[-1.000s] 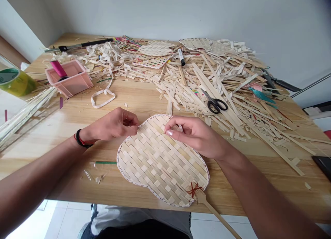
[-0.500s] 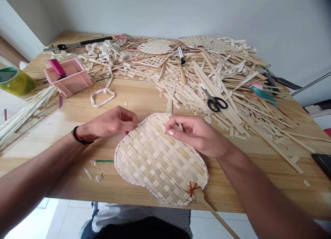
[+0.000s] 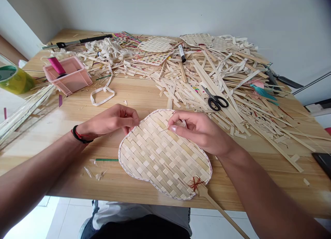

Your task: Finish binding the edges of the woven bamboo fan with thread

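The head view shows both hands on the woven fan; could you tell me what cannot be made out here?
- Head view: whether the right hand pinches a needle or thread; too small, fingers cover it.
- What the left hand grips at the woven fan edge; fingers hide it.
- The fan handle end; cut off by the bottom edge.
- The green tape roll; cut off at the left edge.

I see a pale woven fan (image 3: 160, 156), flat on counter (image 3: 144, 97) near edge, handle pointing 5 o'clock, red thread binding.
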Demonstrator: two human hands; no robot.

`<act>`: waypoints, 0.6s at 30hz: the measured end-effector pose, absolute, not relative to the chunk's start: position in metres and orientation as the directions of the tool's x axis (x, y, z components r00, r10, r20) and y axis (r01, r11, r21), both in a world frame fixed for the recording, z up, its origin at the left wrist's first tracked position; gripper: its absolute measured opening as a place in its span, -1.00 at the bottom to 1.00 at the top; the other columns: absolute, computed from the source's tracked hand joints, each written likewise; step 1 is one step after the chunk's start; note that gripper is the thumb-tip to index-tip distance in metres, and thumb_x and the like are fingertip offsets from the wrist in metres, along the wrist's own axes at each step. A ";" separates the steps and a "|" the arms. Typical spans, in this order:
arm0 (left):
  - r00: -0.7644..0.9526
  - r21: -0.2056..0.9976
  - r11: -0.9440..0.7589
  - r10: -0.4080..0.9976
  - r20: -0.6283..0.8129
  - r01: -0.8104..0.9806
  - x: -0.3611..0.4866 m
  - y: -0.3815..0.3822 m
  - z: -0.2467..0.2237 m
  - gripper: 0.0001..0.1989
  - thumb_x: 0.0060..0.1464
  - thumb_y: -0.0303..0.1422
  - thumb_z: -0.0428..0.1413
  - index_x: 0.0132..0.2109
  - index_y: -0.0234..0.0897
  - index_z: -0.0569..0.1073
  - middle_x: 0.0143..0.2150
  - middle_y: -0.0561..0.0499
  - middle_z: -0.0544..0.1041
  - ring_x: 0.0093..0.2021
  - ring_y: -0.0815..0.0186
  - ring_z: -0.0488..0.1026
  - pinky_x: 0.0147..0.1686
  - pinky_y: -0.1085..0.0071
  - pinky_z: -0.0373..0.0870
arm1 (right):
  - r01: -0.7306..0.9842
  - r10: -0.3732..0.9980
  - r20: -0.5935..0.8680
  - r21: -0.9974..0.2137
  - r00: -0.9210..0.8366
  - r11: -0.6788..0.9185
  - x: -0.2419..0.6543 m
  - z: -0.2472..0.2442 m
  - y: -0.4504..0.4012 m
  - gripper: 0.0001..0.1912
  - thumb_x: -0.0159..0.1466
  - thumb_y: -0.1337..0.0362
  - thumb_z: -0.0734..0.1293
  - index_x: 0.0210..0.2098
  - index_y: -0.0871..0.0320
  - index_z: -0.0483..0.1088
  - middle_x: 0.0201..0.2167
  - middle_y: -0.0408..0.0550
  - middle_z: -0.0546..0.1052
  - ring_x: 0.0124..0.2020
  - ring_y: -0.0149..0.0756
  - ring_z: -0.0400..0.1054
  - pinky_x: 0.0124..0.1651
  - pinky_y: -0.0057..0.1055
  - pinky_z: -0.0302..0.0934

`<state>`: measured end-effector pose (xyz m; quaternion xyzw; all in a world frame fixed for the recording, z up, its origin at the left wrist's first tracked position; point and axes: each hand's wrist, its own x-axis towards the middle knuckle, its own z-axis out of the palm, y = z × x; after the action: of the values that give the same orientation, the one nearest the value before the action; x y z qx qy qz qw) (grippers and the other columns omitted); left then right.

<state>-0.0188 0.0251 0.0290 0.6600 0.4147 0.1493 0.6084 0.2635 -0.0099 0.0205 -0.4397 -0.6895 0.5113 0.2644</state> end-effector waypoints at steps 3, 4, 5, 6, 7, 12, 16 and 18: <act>0.603 0.923 0.098 0.731 -0.320 0.371 -0.019 0.025 0.029 -0.80 0.18 -0.30 0.24 -0.37 -0.31 0.58 -0.44 0.02 0.58 -0.44 0.38 0.47 -0.38 0.47 0.38 | 0.336 0.879 -0.092 -0.939 -0.468 0.080 0.263 0.021 -0.010 -0.81 0.33 0.14 0.41 -0.32 0.13 0.49 -0.47 -0.18 0.39 -0.50 -0.40 0.11 -0.43 -0.32 -0.07; 0.600 0.923 0.102 0.732 -0.322 0.371 -0.020 0.025 0.028 -0.80 0.19 -0.31 0.24 -0.38 -0.32 0.57 -0.44 0.01 0.58 -0.43 0.38 0.48 -0.38 0.47 0.38 | 0.337 0.881 -0.089 -0.938 -0.466 0.083 0.263 0.022 -0.010 -0.81 0.32 0.14 0.41 -0.32 0.13 0.49 -0.46 -0.18 0.40 -0.49 -0.40 0.12 -0.43 -0.32 -0.06; 0.600 0.924 0.105 0.732 -0.322 0.368 -0.020 0.025 0.028 -0.80 0.19 -0.31 0.23 -0.38 -0.32 0.57 -0.44 0.02 0.58 -0.43 0.38 0.48 -0.38 0.47 0.39 | 0.337 0.882 -0.084 -0.937 -0.463 0.088 0.263 0.022 -0.010 -0.81 0.32 0.14 0.41 -0.32 0.13 0.49 -0.44 -0.16 0.42 -0.48 -0.39 0.14 -0.42 -0.32 -0.05; 0.601 0.926 0.107 0.732 -0.320 0.363 -0.020 0.026 0.027 -0.79 0.20 -0.31 0.23 -0.38 -0.32 0.56 -0.44 0.02 0.57 -0.43 0.38 0.48 -0.38 0.48 0.39 | 0.339 0.884 -0.080 -0.936 -0.461 0.093 0.263 0.023 -0.010 -0.81 0.31 0.14 0.41 -0.32 0.13 0.49 -0.43 -0.15 0.43 -0.47 -0.38 0.16 -0.41 -0.31 -0.04; 0.604 0.928 0.106 0.732 -0.315 0.356 -0.021 0.026 0.027 -0.79 0.20 -0.31 0.23 -0.38 -0.32 0.55 -0.44 0.03 0.57 -0.44 0.39 0.49 -0.38 0.48 0.39 | 0.341 0.885 -0.074 -0.935 -0.460 0.098 0.263 0.023 -0.010 -0.82 0.31 0.14 0.41 -0.32 0.13 0.49 -0.41 -0.14 0.44 -0.46 -0.37 0.18 -0.40 -0.31 -0.03; 0.617 0.939 0.091 0.733 -0.289 0.332 -0.021 0.026 0.023 -0.75 0.20 -0.28 0.24 -0.40 -0.31 0.50 -0.46 0.05 0.56 -0.44 0.39 0.49 -0.38 0.48 0.41 | 0.353 0.883 -0.077 -0.930 -0.463 0.104 0.261 0.026 -0.010 -0.81 0.32 0.14 0.40 -0.32 0.12 0.48 -0.42 -0.11 0.44 -0.40 -0.31 0.23 -0.38 -0.30 0.01; 0.615 0.936 0.081 0.733 -0.290 0.344 -0.020 0.026 0.022 -0.76 0.20 -0.30 0.24 -0.41 -0.31 0.49 -0.47 0.06 0.54 -0.46 0.41 0.48 -0.39 0.50 0.39 | 0.362 0.889 -0.054 -0.923 -0.456 0.129 0.261 0.026 -0.010 -0.83 0.31 0.15 0.41 -0.33 0.12 0.50 -0.40 -0.09 0.49 -0.37 -0.29 0.29 -0.35 -0.30 0.07; 0.614 0.932 0.076 0.733 -0.294 0.355 -0.020 0.026 0.023 -0.76 0.20 -0.30 0.24 -0.41 -0.31 0.49 -0.47 0.06 0.54 -0.46 0.41 0.48 -0.39 0.50 0.39 | 0.360 0.889 -0.040 -0.922 -0.457 0.144 0.261 0.026 -0.010 -0.84 0.31 0.16 0.41 -0.33 0.12 0.50 -0.38 -0.08 0.51 -0.35 -0.28 0.31 -0.34 -0.30 0.09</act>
<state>-0.0203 0.0263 0.0225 0.6618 0.4109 0.1553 0.6075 0.2611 -0.0100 0.0262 -0.4429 -0.7047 0.4815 0.2745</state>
